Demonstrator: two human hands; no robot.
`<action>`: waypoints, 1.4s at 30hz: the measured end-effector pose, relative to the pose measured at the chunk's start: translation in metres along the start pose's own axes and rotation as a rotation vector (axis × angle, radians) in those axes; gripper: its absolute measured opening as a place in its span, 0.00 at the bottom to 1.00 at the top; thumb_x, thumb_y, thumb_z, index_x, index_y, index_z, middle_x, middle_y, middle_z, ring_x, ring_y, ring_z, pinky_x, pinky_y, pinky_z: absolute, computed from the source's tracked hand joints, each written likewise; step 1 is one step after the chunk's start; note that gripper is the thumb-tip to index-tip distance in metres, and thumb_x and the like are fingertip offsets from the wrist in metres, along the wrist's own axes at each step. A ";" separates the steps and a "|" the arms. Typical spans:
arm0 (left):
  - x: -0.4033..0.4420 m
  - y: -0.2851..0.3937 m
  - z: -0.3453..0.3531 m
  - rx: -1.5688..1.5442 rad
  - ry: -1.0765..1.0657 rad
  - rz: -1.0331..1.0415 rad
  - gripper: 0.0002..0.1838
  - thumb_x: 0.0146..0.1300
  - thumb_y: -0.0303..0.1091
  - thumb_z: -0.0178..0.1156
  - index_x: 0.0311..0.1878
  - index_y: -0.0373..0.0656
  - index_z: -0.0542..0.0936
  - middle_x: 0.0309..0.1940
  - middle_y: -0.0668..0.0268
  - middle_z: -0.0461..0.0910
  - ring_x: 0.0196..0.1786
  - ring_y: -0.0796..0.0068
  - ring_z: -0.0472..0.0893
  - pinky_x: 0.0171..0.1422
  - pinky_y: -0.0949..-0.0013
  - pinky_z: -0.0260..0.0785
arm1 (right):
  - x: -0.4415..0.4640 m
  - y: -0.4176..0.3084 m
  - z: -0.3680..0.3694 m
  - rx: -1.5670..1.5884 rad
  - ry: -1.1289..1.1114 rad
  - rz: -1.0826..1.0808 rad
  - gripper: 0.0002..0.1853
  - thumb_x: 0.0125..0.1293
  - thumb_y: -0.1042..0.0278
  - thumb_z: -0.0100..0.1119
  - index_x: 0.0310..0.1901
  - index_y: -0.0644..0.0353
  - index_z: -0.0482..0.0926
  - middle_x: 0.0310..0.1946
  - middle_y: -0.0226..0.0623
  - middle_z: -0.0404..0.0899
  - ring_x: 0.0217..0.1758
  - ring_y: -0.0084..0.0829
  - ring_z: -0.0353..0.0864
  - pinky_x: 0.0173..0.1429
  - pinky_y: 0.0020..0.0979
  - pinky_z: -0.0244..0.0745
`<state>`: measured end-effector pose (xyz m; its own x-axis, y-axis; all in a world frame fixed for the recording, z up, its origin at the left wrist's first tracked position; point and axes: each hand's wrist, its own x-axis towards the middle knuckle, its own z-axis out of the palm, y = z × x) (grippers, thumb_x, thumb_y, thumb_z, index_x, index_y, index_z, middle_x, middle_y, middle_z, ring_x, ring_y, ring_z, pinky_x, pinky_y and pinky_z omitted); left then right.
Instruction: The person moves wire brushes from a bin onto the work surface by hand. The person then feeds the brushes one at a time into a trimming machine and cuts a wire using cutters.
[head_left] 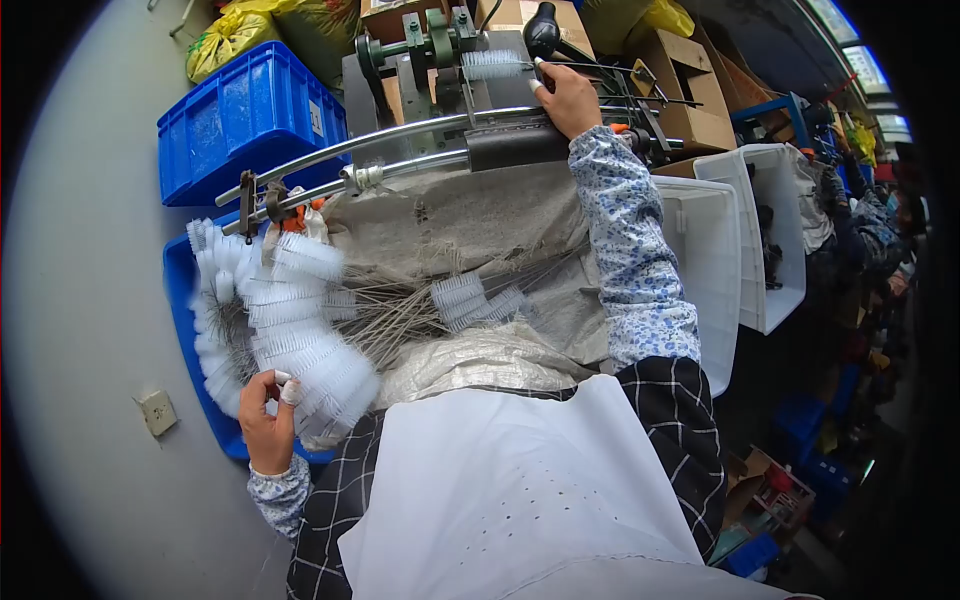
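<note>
My right hand (pixel 568 100) is at the machine, finger and thumb closed at the wire stem of a white bristle brush (pixel 492 65). The brush lies level across a dark plate, its bristles left of my fingertips. My left hand (pixel 268 425) is low on the left, fingers curled and thumb bent in, against a heap of white bristle brushes (pixel 295 300). Whatever it may pinch is too small to make out. White wrapping covers some fingertips on both hands. Several loose brushes (pixel 475 300) with long wire stems lie on sacking in front of me.
A green machine (pixel 430 45) with metal rails (pixel 410 130) stands ahead. A blue crate (pixel 250 120) is at back left; a blue tray (pixel 185 310) sits under the brush heap. White bins (pixel 700 260) and cardboard boxes (pixel 685 90) stand right. A co-worker's sleeve (pixel 870 235) shows far right.
</note>
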<state>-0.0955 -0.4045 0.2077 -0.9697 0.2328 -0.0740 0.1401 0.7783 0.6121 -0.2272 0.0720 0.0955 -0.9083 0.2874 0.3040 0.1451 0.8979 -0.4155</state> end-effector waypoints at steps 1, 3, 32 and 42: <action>0.002 0.001 0.000 -0.017 0.008 -0.016 0.11 0.51 0.30 0.57 0.37 0.36 0.71 0.25 0.65 0.70 0.26 0.76 0.65 0.33 0.75 0.58 | 0.001 -0.001 0.002 -0.004 0.010 -0.007 0.17 0.52 0.63 0.54 0.44 0.61 0.74 0.40 0.39 0.75 0.42 0.39 0.74 0.49 0.33 0.68; 0.009 0.000 0.003 0.012 0.021 0.048 0.10 0.51 0.30 0.57 0.36 0.37 0.72 0.24 0.66 0.71 0.25 0.74 0.65 0.33 0.74 0.58 | 0.001 -0.005 0.006 -0.007 0.026 -0.021 0.17 0.52 0.63 0.54 0.44 0.61 0.74 0.40 0.40 0.75 0.42 0.39 0.74 0.49 0.33 0.68; 0.053 -0.013 -0.008 0.046 0.188 0.465 0.13 0.56 0.22 0.52 0.45 0.36 0.66 0.36 0.60 0.71 0.37 0.75 0.71 0.43 0.74 0.63 | -0.003 -0.056 0.019 -0.116 -0.004 0.000 0.16 0.55 0.62 0.52 0.45 0.55 0.74 0.41 0.35 0.75 0.41 0.37 0.75 0.46 0.36 0.68; 0.086 -0.011 -0.063 -0.550 0.461 0.544 0.17 0.58 0.27 0.50 0.51 0.44 0.61 0.33 0.57 0.73 0.34 0.74 0.74 0.36 0.75 0.72 | 0.019 0.026 -0.002 -0.028 -0.131 0.053 0.17 0.57 0.57 0.51 0.46 0.54 0.74 0.38 0.40 0.77 0.39 0.36 0.77 0.45 0.31 0.70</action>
<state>-0.1933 -0.4296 0.2439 -0.7979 0.1381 0.5868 0.6025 0.2117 0.7695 -0.2394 0.1011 0.0926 -0.9422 0.2902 0.1673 0.2033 0.8924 -0.4029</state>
